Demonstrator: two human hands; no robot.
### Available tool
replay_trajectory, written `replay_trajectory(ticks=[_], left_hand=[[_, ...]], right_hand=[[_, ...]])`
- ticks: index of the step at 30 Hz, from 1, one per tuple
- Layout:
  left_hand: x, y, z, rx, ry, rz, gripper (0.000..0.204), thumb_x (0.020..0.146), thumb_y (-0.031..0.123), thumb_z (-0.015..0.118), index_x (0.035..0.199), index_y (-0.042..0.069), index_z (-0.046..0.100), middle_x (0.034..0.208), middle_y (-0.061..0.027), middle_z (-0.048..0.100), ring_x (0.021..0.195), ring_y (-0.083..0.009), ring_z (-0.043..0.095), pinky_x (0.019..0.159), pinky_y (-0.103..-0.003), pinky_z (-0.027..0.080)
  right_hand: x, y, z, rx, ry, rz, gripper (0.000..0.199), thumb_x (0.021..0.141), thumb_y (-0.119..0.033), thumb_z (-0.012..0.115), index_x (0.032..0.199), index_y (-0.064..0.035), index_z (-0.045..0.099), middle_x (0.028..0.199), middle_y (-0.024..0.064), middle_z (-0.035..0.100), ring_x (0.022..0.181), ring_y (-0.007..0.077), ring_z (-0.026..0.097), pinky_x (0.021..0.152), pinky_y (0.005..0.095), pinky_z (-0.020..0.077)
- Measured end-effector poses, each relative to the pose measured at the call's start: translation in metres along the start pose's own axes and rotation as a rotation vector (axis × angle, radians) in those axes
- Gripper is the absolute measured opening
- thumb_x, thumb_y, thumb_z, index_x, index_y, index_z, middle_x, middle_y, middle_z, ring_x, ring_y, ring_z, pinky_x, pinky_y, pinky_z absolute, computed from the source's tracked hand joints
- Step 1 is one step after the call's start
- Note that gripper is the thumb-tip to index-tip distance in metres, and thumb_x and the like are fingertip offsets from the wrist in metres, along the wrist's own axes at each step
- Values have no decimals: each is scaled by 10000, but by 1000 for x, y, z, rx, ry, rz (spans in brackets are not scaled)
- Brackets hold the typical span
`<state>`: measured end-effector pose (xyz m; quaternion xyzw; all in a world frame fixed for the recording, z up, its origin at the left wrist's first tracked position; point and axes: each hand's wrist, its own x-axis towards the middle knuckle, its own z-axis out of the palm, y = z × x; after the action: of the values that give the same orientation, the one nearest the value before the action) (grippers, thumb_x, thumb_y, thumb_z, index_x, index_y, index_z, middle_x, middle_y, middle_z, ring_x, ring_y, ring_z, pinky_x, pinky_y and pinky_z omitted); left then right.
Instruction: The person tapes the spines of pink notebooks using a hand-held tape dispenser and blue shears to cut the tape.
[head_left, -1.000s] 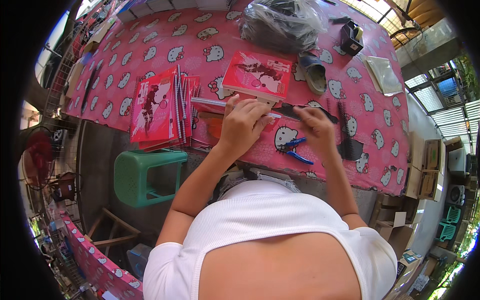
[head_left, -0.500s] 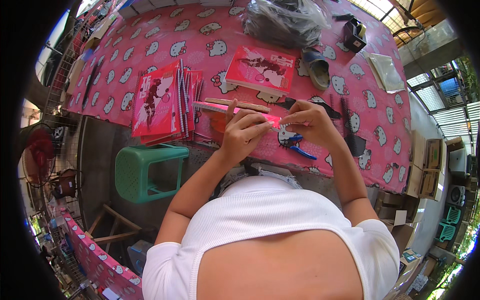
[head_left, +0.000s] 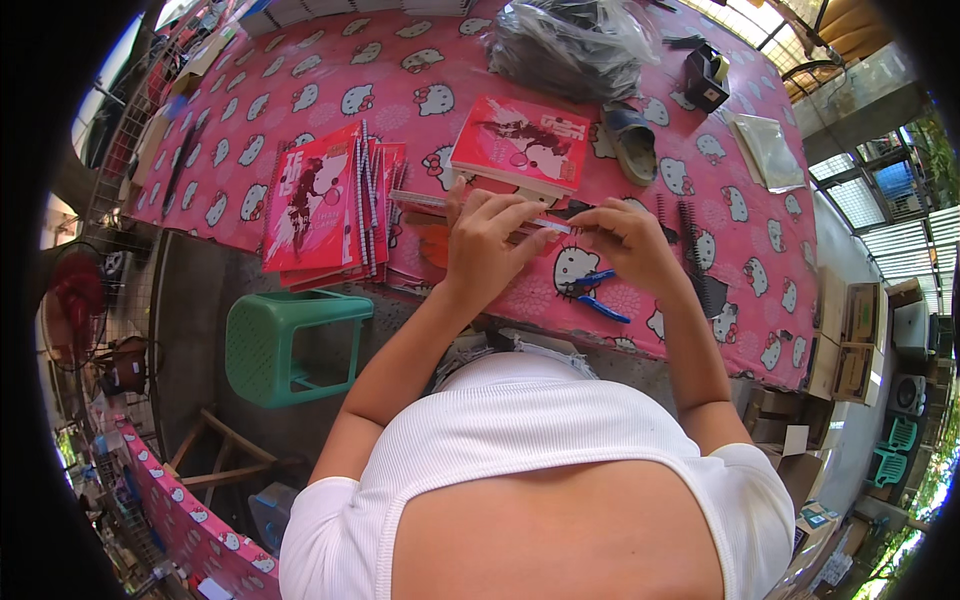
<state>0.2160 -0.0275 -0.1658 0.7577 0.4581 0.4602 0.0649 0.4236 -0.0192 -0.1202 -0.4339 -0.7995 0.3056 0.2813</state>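
My left hand (head_left: 485,240) grips a thin pink-edged notebook (head_left: 420,201) held nearly edge-on over the table's near side; its covers are mostly hidden by the fingers. At the notebook's right end, my right hand (head_left: 625,240) has thumb and fingers pinched together. Whatever lies between those fingertips is too small to make out. Blue-handled pliers (head_left: 603,305) lie on the table just below my right hand. Black spiral binding coils (head_left: 690,225) rest to the right of it. Beyond my hands sits a stack of red-covered pads (head_left: 525,140).
Several spiral-bound red notebooks (head_left: 315,205) are piled at the left on the pink patterned tablecloth (head_left: 400,100). Farther back are a plastic bag of dark material (head_left: 570,50), a slipper (head_left: 632,140), a tape dispenser (head_left: 707,80) and clear plastic sleeves (head_left: 765,150). A green stool (head_left: 280,340) stands near-left.
The notebook has tilted, so less of its pink face shows. My left fingers have moved toward its right end, and my right hand has shifted slightly right.
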Motion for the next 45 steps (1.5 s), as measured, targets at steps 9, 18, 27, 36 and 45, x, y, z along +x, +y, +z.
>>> replay_trajectory(ticks=[9,18,27,36,45], left_hand=[[1,-3,2,44,-37,-20,237,686,303,758,840,131,705,805,-11,646,840,-193,558,902,-365,339],[-3,-6,-1,40,-47,23,198,613,155,758,805,142,711,786,1,652,828,-192,570,872,-347,370],[-2,-6,0,55,-33,24,192,635,186,755,821,155,723,776,12,656,810,-180,564,933,-392,327],[-1,-3,-2,60,-32,4,268,654,212,756,912,153,717,774,18,656,772,-174,563,936,-385,322],[-3,-3,1,36,24,-45,266,596,183,797,804,104,651,701,-14,613,727,-202,579,910,-401,355]], right_hand=[[-6,-2,17,282,20,294,205,802,-74,658,1003,-67,618,824,115,614,735,269,615,640,341,482],[-2,-7,26,-252,174,-53,143,828,-137,632,960,-96,593,869,84,579,774,322,605,640,416,485],[-1,-9,33,-229,224,-17,134,780,-100,670,888,-64,599,822,103,571,732,313,597,611,374,471],[7,-8,24,-78,107,92,106,781,-147,670,854,-92,617,805,95,588,748,303,610,661,417,486],[3,-14,29,-291,218,8,167,819,-159,642,943,-81,563,903,88,566,836,311,601,633,415,487]])
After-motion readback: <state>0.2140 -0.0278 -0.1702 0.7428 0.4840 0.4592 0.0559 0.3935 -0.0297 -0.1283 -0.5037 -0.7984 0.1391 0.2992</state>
